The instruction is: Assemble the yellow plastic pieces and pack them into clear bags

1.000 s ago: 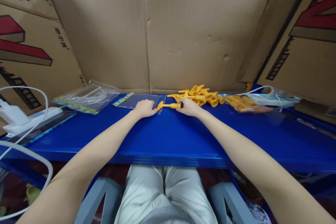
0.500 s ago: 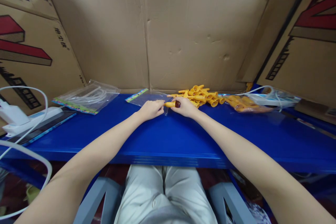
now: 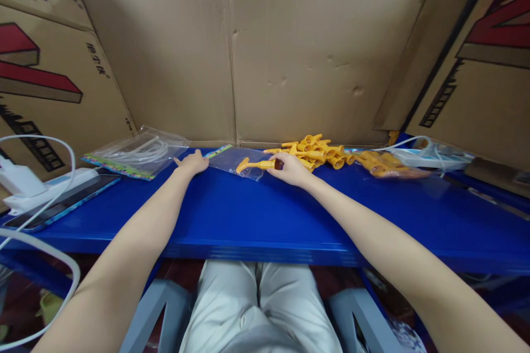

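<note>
On the blue table (image 3: 265, 215) my right hand (image 3: 290, 169) is closed on one end of a yellow plastic piece (image 3: 256, 165). The piece's other end lies inside a small clear bag (image 3: 232, 158) with a colourful header strip. My left hand (image 3: 192, 164) rests flat on the table just left of that bag, fingers stretched out and holding nothing, between the bag and a stack of clear bags (image 3: 136, 151). A loose pile of yellow pieces (image 3: 318, 150) sits right behind my right hand.
A filled bag of yellow pieces (image 3: 385, 164) lies to the right, beside a white power strip (image 3: 430, 155) with a cable. At far left are a charger (image 3: 19, 179), white cables and a dark tablet (image 3: 62, 201). Cardboard walls (image 3: 290, 49) enclose the back and sides.
The yellow piece went from outside the bag to partly inside it. My left hand let go of the bag's mouth and slid left across the table; the bag shifted slightly right.
</note>
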The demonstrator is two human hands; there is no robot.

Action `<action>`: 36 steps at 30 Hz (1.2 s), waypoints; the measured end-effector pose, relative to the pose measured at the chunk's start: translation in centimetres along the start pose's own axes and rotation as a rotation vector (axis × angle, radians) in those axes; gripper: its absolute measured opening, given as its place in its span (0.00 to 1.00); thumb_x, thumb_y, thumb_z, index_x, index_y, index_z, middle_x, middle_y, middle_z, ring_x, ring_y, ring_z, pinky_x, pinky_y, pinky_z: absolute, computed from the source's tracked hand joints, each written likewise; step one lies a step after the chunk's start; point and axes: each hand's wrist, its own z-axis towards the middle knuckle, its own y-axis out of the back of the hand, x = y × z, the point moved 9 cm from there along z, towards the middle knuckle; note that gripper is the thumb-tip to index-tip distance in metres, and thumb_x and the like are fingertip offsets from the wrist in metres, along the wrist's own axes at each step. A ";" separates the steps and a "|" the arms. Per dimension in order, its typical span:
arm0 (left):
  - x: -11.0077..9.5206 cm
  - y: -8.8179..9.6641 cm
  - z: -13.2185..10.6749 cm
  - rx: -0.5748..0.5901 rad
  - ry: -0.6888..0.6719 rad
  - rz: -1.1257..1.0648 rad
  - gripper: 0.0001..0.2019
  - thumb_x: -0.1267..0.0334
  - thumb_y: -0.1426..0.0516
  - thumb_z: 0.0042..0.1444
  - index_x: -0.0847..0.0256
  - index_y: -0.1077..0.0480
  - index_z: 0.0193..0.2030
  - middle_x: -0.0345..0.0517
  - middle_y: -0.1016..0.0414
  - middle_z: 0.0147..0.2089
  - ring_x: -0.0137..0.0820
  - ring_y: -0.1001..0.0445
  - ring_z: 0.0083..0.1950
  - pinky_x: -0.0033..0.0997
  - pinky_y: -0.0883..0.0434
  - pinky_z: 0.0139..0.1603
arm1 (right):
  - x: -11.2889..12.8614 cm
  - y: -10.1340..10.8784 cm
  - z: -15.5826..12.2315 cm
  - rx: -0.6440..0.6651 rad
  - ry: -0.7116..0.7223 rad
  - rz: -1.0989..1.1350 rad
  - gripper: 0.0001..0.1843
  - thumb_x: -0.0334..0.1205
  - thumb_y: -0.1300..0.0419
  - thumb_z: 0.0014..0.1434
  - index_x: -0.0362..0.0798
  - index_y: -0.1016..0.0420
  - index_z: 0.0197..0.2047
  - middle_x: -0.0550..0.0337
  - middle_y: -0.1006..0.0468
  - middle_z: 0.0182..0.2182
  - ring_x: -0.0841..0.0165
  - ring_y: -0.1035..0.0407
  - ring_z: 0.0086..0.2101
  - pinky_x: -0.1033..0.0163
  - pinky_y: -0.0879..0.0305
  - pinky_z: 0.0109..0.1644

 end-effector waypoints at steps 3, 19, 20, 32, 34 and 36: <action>0.2 -1.1 0.8 0.063 -0.029 0.020 0.22 0.55 0.51 0.54 0.63 0.31 0.52 0.65 0.29 0.54 0.56 0.33 0.56 0.64 0.47 0.57 | 0.3 0.0 0.0 0.004 0.015 0.016 0.09 0.35 0.39 0.50 0.43 0.27 0.36 0.58 0.26 0.29 0.71 0.34 0.29 0.63 0.38 0.36; -3.1 0.5 -0.3 -0.003 -0.219 -0.092 0.14 0.65 0.48 0.50 0.59 0.23 0.38 0.52 0.22 0.43 0.43 0.25 0.46 0.36 0.32 0.47 | 0.0 -0.6 0.1 0.008 -0.127 -0.076 0.08 0.35 0.37 0.49 0.41 0.24 0.34 0.55 0.24 0.30 0.68 0.32 0.30 0.64 0.39 0.35; -3.3 0.6 -0.3 -0.008 -0.233 -0.108 0.13 0.66 0.48 0.50 0.60 0.23 0.38 0.51 0.21 0.42 0.42 0.25 0.45 0.33 0.32 0.44 | 0.1 -0.7 0.1 0.024 -0.121 -0.071 0.10 0.37 0.37 0.49 0.41 0.23 0.35 0.56 0.24 0.29 0.68 0.32 0.29 0.64 0.39 0.34; -3.1 -0.5 -0.7 0.160 -0.056 -0.561 0.14 0.62 0.46 0.52 0.65 0.29 0.45 0.50 0.22 0.36 0.31 0.25 0.31 0.23 0.38 0.22 | 2.8 1.2 0.0 -0.082 0.051 -0.046 0.21 0.45 0.34 0.49 0.44 0.24 0.45 0.52 0.23 0.39 0.65 0.29 0.39 0.60 0.36 0.45; -3.5 -0.6 -0.9 0.227 -0.065 -0.618 0.12 0.63 0.49 0.55 0.65 0.30 0.43 0.52 0.22 0.38 0.30 0.25 0.31 0.21 0.42 0.19 | 2.9 1.6 0.0 -0.108 0.059 -0.055 0.21 0.44 0.34 0.50 0.44 0.25 0.46 0.51 0.23 0.39 0.65 0.30 0.39 0.60 0.36 0.44; -3.9 -0.4 -1.1 0.228 -0.067 -0.684 0.12 0.64 0.49 0.56 0.64 0.31 0.44 0.51 0.22 0.40 0.28 0.25 0.31 0.20 0.43 0.18 | 2.9 1.3 0.1 -0.077 0.069 -0.061 0.20 0.42 0.34 0.49 0.44 0.25 0.45 0.52 0.23 0.39 0.65 0.30 0.39 0.60 0.37 0.45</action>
